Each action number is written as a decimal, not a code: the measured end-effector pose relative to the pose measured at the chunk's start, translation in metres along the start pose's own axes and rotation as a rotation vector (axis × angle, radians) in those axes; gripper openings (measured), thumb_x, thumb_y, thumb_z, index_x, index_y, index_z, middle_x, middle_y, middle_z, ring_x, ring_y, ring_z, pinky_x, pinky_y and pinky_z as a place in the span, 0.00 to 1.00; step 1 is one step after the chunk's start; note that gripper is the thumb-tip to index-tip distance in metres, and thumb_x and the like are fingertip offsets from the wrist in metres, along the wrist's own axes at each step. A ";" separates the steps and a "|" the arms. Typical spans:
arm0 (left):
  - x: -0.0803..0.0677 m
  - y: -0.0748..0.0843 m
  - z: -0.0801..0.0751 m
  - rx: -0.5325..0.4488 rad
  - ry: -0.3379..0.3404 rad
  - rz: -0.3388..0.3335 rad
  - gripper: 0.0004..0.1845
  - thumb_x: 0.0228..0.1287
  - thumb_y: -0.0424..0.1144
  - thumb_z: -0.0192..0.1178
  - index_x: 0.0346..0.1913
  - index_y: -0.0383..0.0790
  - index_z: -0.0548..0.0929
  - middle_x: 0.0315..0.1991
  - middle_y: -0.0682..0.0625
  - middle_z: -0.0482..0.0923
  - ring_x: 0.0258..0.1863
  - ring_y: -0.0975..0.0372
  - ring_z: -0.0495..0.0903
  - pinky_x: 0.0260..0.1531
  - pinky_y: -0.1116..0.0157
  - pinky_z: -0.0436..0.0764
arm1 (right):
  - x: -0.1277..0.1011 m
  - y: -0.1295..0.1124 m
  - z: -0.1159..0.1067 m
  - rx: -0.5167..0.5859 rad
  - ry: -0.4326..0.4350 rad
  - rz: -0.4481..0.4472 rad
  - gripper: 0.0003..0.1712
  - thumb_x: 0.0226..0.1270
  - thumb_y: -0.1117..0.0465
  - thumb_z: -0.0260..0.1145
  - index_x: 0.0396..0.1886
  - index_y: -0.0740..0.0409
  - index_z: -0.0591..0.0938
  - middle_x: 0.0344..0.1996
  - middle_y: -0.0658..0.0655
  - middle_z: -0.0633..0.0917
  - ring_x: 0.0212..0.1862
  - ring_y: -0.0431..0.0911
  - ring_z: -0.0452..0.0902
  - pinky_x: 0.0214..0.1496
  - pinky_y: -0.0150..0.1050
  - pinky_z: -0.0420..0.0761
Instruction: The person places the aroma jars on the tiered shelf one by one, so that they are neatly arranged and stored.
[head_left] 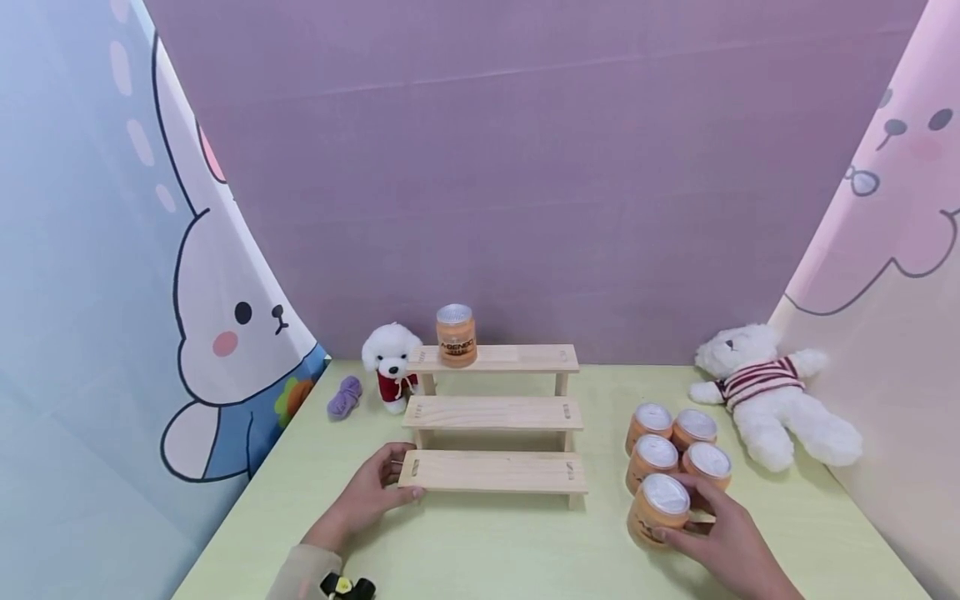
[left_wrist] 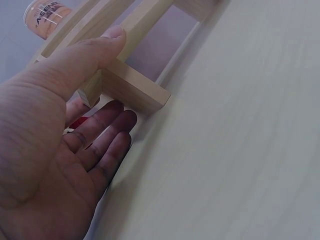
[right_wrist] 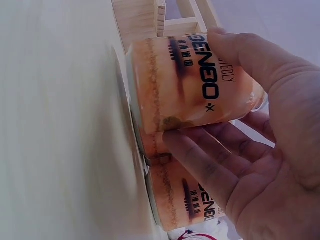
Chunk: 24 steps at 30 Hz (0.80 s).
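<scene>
Hand, right: thumb and fingers gripping one orange cylindrical can with silvery lid, upright, toward the right edge of the pale yellow-green table. Bold black side lettering: large in right wrist view; lid top: head view.

Hand, left: holding the left end of the three-step pale wooden stand, thumb in front; left wrist view alone discloses three fingers loosely bent beside the end leg.

Four matching orange cans: upright, grouped behind the gripped one.

Single orange can: upright, top step, left end.

White plush dog in red garment: beside the stand, left.

Purple yarn bundle: near table's left edge.

White plush bear in striped top: table's back right corner.
</scene>
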<state>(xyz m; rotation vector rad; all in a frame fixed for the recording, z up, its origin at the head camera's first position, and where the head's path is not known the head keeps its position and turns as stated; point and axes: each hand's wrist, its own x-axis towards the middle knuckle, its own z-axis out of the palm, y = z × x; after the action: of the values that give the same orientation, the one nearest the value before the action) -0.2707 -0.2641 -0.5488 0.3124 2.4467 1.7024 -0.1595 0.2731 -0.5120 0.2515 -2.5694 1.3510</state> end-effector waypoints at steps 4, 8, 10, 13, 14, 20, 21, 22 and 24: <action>0.000 0.000 0.000 -0.005 -0.001 0.001 0.39 0.58 0.44 0.80 0.71 0.44 0.73 0.59 0.45 0.79 0.56 0.54 0.79 0.60 0.55 0.76 | 0.000 -0.002 0.001 -0.003 0.020 -0.009 0.42 0.50 0.61 0.87 0.65 0.58 0.78 0.54 0.59 0.83 0.47 0.33 0.81 0.40 0.36 0.87; 0.000 0.000 0.000 -0.009 -0.001 0.002 0.40 0.58 0.44 0.80 0.71 0.44 0.73 0.59 0.45 0.79 0.56 0.53 0.79 0.60 0.56 0.76 | 0.000 -0.006 0.001 0.002 0.031 -0.031 0.42 0.49 0.62 0.87 0.65 0.59 0.78 0.53 0.59 0.83 0.48 0.31 0.80 0.40 0.37 0.87; 0.000 -0.001 0.000 -0.011 -0.002 0.007 0.40 0.58 0.43 0.80 0.71 0.44 0.73 0.59 0.45 0.79 0.56 0.53 0.80 0.60 0.56 0.76 | 0.000 -0.008 0.000 0.004 0.042 -0.050 0.42 0.48 0.63 0.87 0.64 0.60 0.78 0.52 0.59 0.84 0.48 0.31 0.80 0.40 0.37 0.88; 0.001 -0.001 0.000 -0.013 -0.007 0.019 0.40 0.58 0.44 0.80 0.71 0.43 0.72 0.59 0.45 0.79 0.56 0.53 0.80 0.60 0.57 0.77 | 0.000 -0.010 -0.002 -0.010 0.062 -0.083 0.42 0.47 0.65 0.88 0.63 0.61 0.78 0.51 0.58 0.84 0.47 0.31 0.80 0.39 0.38 0.88; 0.001 -0.001 0.001 -0.013 -0.009 0.023 0.40 0.58 0.43 0.80 0.71 0.43 0.72 0.59 0.45 0.79 0.57 0.53 0.80 0.60 0.57 0.77 | 0.000 -0.011 -0.002 -0.018 0.069 -0.093 0.42 0.46 0.65 0.88 0.63 0.61 0.79 0.50 0.58 0.84 0.47 0.32 0.80 0.39 0.39 0.88; 0.000 -0.002 -0.001 -0.015 -0.011 0.024 0.40 0.58 0.43 0.80 0.71 0.43 0.72 0.59 0.45 0.79 0.56 0.53 0.79 0.60 0.56 0.76 | 0.003 -0.019 -0.005 -0.093 0.093 -0.146 0.41 0.44 0.62 0.90 0.60 0.58 0.80 0.47 0.55 0.86 0.44 0.35 0.83 0.38 0.39 0.87; 0.000 -0.002 -0.001 -0.015 -0.010 0.023 0.40 0.58 0.43 0.80 0.71 0.43 0.73 0.59 0.44 0.79 0.56 0.53 0.79 0.60 0.56 0.76 | 0.004 -0.021 -0.006 -0.103 0.096 -0.153 0.41 0.44 0.61 0.90 0.60 0.57 0.80 0.46 0.54 0.86 0.43 0.35 0.83 0.38 0.39 0.87; 0.000 -0.003 -0.001 -0.012 -0.010 0.025 0.40 0.58 0.43 0.80 0.71 0.43 0.73 0.59 0.45 0.79 0.56 0.53 0.79 0.60 0.56 0.76 | 0.005 -0.024 -0.007 -0.116 0.101 -0.160 0.41 0.44 0.60 0.90 0.59 0.56 0.81 0.46 0.53 0.87 0.43 0.35 0.83 0.39 0.39 0.87; 0.000 -0.003 -0.002 -0.010 -0.007 0.028 0.40 0.57 0.43 0.80 0.71 0.43 0.73 0.59 0.44 0.79 0.56 0.53 0.79 0.60 0.56 0.76 | 0.009 -0.030 -0.010 -0.129 0.107 -0.171 0.40 0.44 0.58 0.90 0.59 0.54 0.81 0.46 0.52 0.87 0.43 0.35 0.83 0.39 0.38 0.87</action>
<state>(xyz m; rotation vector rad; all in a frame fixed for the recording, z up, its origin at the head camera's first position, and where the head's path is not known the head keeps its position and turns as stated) -0.2713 -0.2668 -0.5511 0.3526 2.4395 1.7219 -0.1593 0.2644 -0.4805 0.3571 -2.4714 1.1034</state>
